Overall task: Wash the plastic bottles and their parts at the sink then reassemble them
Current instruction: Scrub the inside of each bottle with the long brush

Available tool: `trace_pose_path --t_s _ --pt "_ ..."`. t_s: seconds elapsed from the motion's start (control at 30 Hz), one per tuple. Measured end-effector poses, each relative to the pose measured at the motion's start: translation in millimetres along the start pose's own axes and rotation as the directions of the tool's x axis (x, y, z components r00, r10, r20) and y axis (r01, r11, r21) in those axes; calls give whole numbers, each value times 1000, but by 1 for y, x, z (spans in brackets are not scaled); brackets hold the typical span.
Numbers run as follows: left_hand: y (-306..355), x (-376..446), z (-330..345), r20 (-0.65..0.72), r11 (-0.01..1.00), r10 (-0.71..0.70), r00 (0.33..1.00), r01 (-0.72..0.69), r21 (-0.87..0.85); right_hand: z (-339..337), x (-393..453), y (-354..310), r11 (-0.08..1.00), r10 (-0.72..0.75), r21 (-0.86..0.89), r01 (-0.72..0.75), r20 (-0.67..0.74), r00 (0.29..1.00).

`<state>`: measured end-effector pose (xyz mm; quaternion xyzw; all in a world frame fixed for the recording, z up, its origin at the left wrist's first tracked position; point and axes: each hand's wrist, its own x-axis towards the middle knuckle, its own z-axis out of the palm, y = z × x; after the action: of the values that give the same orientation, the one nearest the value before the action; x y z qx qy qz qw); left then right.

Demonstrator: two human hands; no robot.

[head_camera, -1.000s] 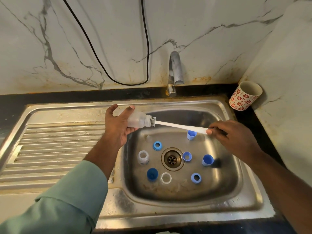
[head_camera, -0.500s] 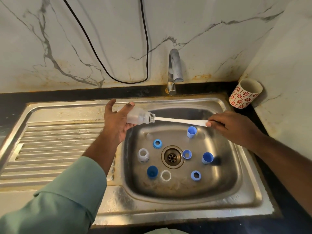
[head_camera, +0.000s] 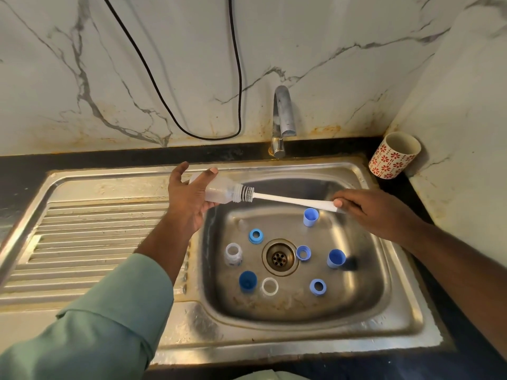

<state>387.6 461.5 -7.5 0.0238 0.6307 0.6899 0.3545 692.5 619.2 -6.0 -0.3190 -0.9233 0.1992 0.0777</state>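
My left hand (head_camera: 189, 198) grips a clear plastic bottle (head_camera: 223, 192) lying sideways over the left rim of the steel sink (head_camera: 397, 319), its threaded neck pointing right. A white brush handle (head_camera: 290, 200) sticks out of the neck, and my right hand (head_camera: 373, 212) pinches its far end. In the basin lie several loose parts: blue caps (head_camera: 247, 281) (head_camera: 336, 258) (head_camera: 310, 216), blue rings (head_camera: 256, 236) (head_camera: 303, 252) (head_camera: 318, 287), a white ring (head_camera: 270, 286) and a small clear bottle (head_camera: 233, 254) standing upright. The brush head is hidden inside the bottle.
A metal tap (head_camera: 282, 119) stands behind the basin with no water running. The ribbed drainboard (head_camera: 90, 242) lies to the left. A cup with a red flower pattern (head_camera: 393, 154) stands on the dark counter at the back right. A black cable (head_camera: 170, 100) hangs on the marble wall.
Both hands and the bottle sit slightly higher in view as the camera shifted. The brush handle stays in the bottle neck; parts in the basin have not moved.
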Motion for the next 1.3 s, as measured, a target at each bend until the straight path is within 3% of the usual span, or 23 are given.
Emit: trace_pose_path --t_s 0.13,0.27,0.37,0.43,0.47,0.53,0.57,0.6,0.63,0.7,0.77,0.83,0.9,0.97,1.03,1.1,1.13,1.17,1.2,1.23,1.27,1.3 --pt "-2 -2 -2 -14 1000 0 1000 1 27 -3 -3 0 999 17 45 -21 87 996" --pt "-4 -3 -4 -17 999 18 1000 -18 49 -10 -5 -4 999 12 -46 -13 -30 999" --pt "-5 -3 -3 -6 989 81 997 -80 126 -19 -5 -12 993 41 -109 -44 -26 999" --pt "-6 -3 -1 8 971 149 989 -148 187 -22 -1 -21 977 46 -211 -30 73 996" --pt "-5 -3 0 9 963 182 983 -180 202 -24 1 -25 983 76 -178 -49 148 986" --pt "-4 -1 0 10 947 234 972 -230 224 -31 4 -31 956 208 120 -268 365 907" --pt "-4 -1 0 14 935 263 965 -259 243 -34 5 -33 880 251 248 -406 482 839" --pt "-4 -1 -1 19 920 295 955 -289 264 -36 4 -35 820 259 307 -484 554 791" --pt "-5 -1 -1 20 908 324 946 -317 274 -37 3 -36 808 250 326 -491 565 786" --pt "-6 0 -2 3 897 368 930 -356 263 -35 2 -35 879 224 293 -377 445 867" --pt "-7 2 -3 -31 891 392 919 -371 261 -30 2 -37 982 151 75 -176 255 955" --pt "-9 2 -3 -60 889 401 914 -373 264 -28 1 -43 990 95 -119 -81 113 989" --pt "-11 3 -3 -81 880 424 902 -389 272 -25 1 -48 984 106 -155 -92 83 991" --pt "-11 2 -3 -94 860 461 883 -418 293 -23 1 -50 980 157 82 -180 230 960" --pt "-11 2 -6 -72 848 483 873 -445 288 -27 -2 -56 836 183 374 -401 499 847" --pt "-9 3 -10 -42 850 483 875 -457 261 -26 -5 -55 675 176 476 -563 637 750" --pt "-7 3 -11 -38 877 447 894 -429 218 -23 -5 -56 675 181 483 -557 624 760" --pt "-5 4 -12 -50 923 368 929 -358 145 -16 -8 -54 752 184 457 -475 547 817" --pt "-2 4 -13 -72 970 241 968 -238 47 -8 -9 -50 907 157 305 -289 393 906" --pt "0 5 -12 -87 994 92 992 -96 -48 -2 -10 -46 997 79 -2 -80 201 976" --pt "0 6 -12 -101 994 -36 994 25 -107 8 -13 -42 948 -60 -311 72 50 997" --pt "1 6 -12 -110 985 -120 987 105 -138 15 -15 -40 866 -204 -475 158 -47 978"
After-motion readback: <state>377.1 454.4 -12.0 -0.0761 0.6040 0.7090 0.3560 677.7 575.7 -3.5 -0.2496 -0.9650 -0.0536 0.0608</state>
